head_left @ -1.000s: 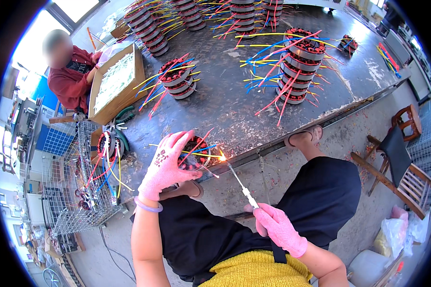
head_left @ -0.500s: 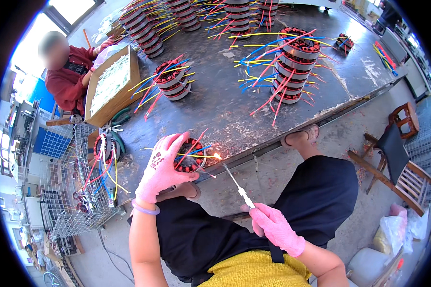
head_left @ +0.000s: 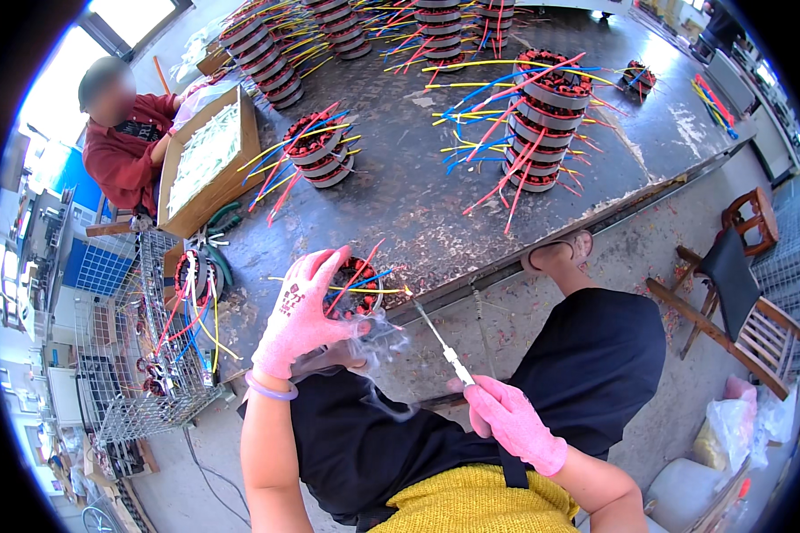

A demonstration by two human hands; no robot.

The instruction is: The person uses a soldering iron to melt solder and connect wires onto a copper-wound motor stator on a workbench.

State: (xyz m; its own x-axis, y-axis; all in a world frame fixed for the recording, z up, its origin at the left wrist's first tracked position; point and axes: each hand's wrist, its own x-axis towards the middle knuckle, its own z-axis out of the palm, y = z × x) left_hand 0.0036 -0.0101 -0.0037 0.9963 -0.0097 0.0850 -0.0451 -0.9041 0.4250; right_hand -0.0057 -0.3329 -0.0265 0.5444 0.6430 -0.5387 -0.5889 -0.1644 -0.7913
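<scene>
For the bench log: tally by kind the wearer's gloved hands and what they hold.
Pink-gloved hands: 2, left hand and right hand
Wound coil ring with coloured wires: 1
Thin rod tool with glowing tip: 1
Total: 4

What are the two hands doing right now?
Left hand: closed over a round wound coil with coloured wires.
Right hand: closed on a thin soldering tool, its glowing tip at the coil.

- Left hand: pink glove, darker printed marks.
- Right hand: plain pink glove.
- Wound coil: red-black, with red, yellow, blue wires.
- Counter: dark, mottled grey.
- Far-left cardboard box: brown, whitish contents.
- Soldering tool: white handle.
</scene>
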